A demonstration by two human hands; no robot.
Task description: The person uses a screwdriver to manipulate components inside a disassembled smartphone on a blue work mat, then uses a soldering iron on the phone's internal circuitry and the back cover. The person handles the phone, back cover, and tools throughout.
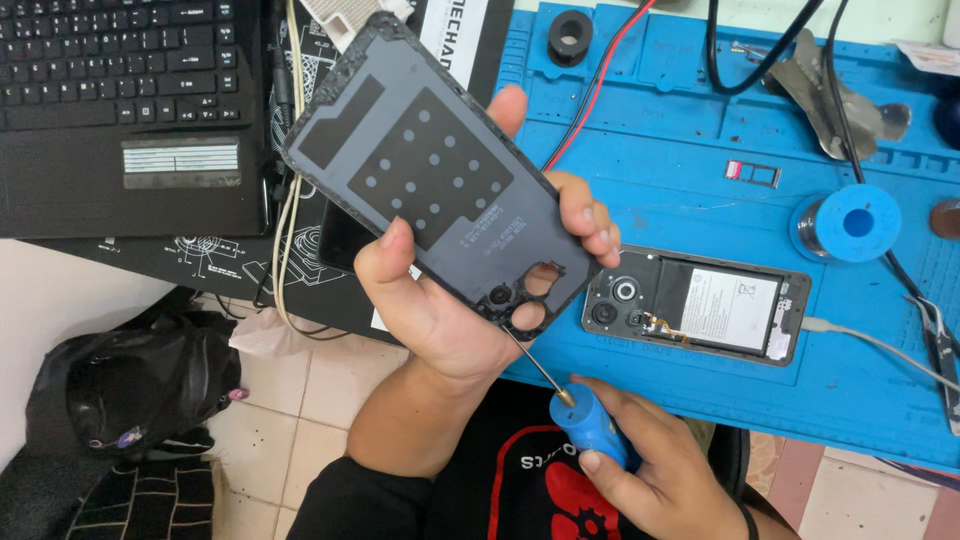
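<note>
My left hand (450, 300) holds up a dark phone back cover (430, 170), inner side toward me, with round camera holes at its lower end. My right hand (650, 460) grips a blue-handled screwdriver (590, 425) whose thin shaft points up to the cover's camera cutouts (515, 305). The opened phone (695, 305) lies flat on the blue mat, its battery and camera modules showing, just right of my left hand.
A blue work mat (700, 150) covers the bench. On it are a solder spool (845, 225), a SIM tray (750, 175), a metal tool (830, 100), black and red cables and tweezers (940, 345). A black laptop (130, 110) sits at left, a black bag (130, 385) on the floor.
</note>
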